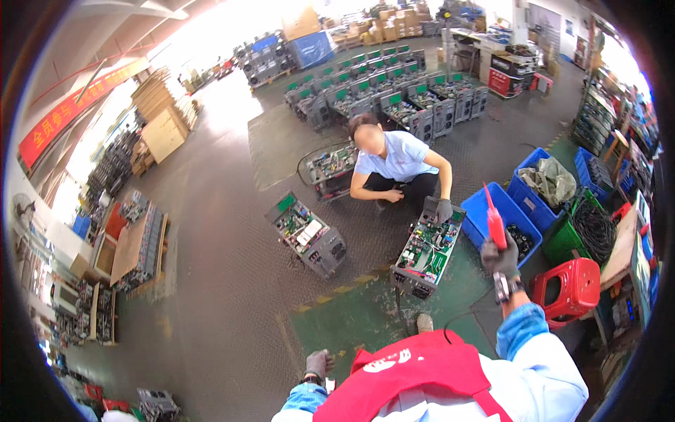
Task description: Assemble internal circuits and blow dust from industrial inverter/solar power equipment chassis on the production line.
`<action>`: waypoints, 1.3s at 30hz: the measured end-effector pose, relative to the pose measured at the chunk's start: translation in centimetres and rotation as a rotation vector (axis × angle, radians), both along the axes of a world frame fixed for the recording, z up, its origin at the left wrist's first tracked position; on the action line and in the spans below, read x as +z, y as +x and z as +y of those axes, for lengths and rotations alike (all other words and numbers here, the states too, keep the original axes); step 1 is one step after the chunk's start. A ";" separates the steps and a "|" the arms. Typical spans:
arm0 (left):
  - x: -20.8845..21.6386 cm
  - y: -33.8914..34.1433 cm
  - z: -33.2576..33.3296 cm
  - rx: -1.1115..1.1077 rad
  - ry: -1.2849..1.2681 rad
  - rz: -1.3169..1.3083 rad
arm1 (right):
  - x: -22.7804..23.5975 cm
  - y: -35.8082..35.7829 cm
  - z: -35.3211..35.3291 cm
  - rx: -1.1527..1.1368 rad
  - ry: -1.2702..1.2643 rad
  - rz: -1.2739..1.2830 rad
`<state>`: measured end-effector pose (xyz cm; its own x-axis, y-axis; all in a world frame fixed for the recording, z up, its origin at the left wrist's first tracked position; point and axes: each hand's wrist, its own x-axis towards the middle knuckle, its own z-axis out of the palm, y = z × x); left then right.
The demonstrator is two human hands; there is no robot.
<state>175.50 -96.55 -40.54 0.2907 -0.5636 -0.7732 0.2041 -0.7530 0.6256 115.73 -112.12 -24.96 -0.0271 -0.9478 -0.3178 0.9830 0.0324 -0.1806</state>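
In my raised right hand (pixel 500 257), gloved in grey, is a red tool (pixel 495 224) with a long thin tip pointing up and away; its exact kind I cannot make out. The fingers are closed around its lower end. Low in front of me, my left hand (pixel 320 361), also gloved, hangs beside my body with its fingers loosely bent and nothing seen in it. Ahead on the floor stands an uncovered machine unit (pixel 426 250) with green circuit boards. A crouching co-worker (pixel 397 163) rests a gloved hand on its far end.
Another uncovered unit (pixel 307 234) stands left of centre, and one more (pixel 330 169) behind it. Blue bins (pixel 474 204), a green crate (pixel 568 239) with black cables, and a red stool (pixel 567 290) line the right side. Rows of units (pixel 394 105) fill the back.
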 end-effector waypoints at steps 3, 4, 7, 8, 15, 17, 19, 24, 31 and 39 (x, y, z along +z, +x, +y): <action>-1.6 5.5 0.7 -0.122 0.059 -0.088 | -5.1 1.2 12.5 -0.247 0.132 0.381; -2.3 7.5 0.3 -0.334 0.131 -0.219 | -6.5 2.0 16.4 -0.309 0.186 0.196; -4.0 12.5 -0.2 -1.677 0.233 -0.883 | -9.3 4.8 28.6 -0.552 0.643 -0.211; -4.4 12.9 -0.4 -1.502 0.338 -0.852 | -9.9 6.0 32.1 -0.591 0.631 -0.184; -5.5 5.8 -9.4 -2.007 -0.411 -1.218 | -12.1 9.7 46.4 -0.844 0.656 -0.117; -4.8 0.3 -11.1 -1.880 -0.606 -1.109 | -12.2 9.6 46.6 -0.759 0.529 0.461; -4.0 -6.4 -10.7 -1.392 -0.444 -0.672 | -11.4 9.4 46.8 -0.716 0.515 0.271; -0.5 -20.5 -3.1 -1.050 -0.225 -0.136 | -8.5 6.0 44.9 -0.717 0.439 -0.321; -2.1 -30.1 1.9 -1.105 0.063 -0.228 | -10.1 -4.4 53.8 -0.808 0.373 -0.385; 0.1 -43.4 5.8 -1.185 -0.187 -0.111 | -10.8 -16.3 70.0 -0.980 0.420 -0.335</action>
<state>132.12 -90.79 -40.46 -0.4235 -0.6264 -0.6545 -0.6149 -0.3318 0.7154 99.45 -42.14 -35.75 -0.5566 -0.3795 -0.7390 0.6144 -0.7868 -0.0587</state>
